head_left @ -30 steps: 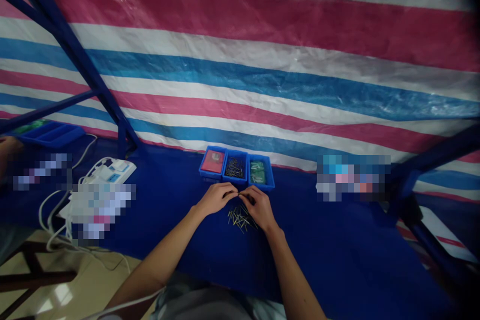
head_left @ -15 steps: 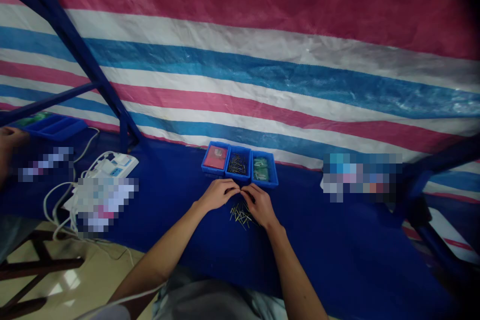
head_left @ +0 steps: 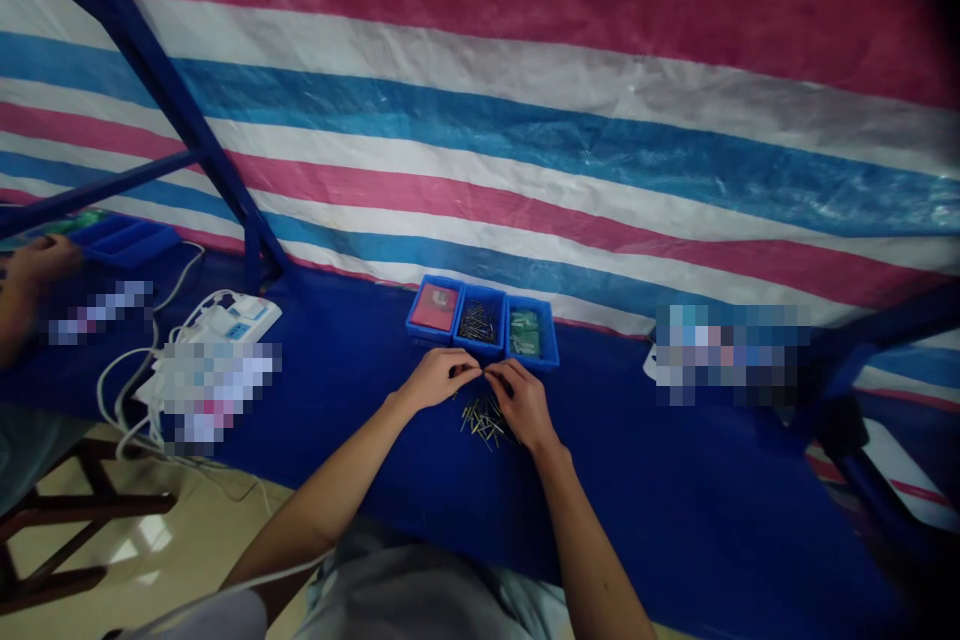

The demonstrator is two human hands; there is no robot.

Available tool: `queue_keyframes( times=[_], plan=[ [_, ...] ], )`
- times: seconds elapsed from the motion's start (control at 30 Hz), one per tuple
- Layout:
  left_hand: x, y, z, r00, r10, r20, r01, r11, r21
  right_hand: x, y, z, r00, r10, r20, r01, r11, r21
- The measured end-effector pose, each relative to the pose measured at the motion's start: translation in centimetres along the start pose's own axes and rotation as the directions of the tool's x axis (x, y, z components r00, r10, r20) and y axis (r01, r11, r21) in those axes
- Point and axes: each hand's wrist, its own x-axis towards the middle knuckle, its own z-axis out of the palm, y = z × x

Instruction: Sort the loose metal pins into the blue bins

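Observation:
My left hand (head_left: pixel 441 377) and my right hand (head_left: pixel 519 398) meet fingertip to fingertip just in front of the blue bins. Both are closed in a pinch; whatever lies between the fingertips is too small to make out. Below them, a loose pile of screws (head_left: pixel 481 420) is spread on the blue table (head_left: pixel 450 490). Beyond my hands stand three blue bins side by side: the left bin has a red packet (head_left: pixel 435 307), the middle one dark screws (head_left: pixel 478 320), and the right one green and pale wall plugs (head_left: pixel 525 332).
On the left, a white power strip (head_left: pixel 251 318) lies among tangled white cables (head_left: pixel 124 400). Another person's hand (head_left: pixel 45 260) is near a blue tray (head_left: pixel 135 238) at far left. Blurred items (head_left: pixel 720 350) lie on the right. A striped tarp (head_left: pixel 525 150) hangs behind the table.
The view has shifted slightly, so the scene sits a little higher and to the right. My hands stay pinched together above the screws. The other person's hand has moved right.

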Motion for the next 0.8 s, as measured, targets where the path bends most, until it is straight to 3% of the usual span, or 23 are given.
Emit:
queue_keyframes(
  times=[0.8],
  plan=[
    [0.02, -0.11, 0.02, 1.000, -0.017, -0.002, 0.017, 1.000, -0.011, 0.06, -0.43, -0.15, 0.999, 0.007, 0.040, -0.005, 0.999, -0.035]
  ],
)
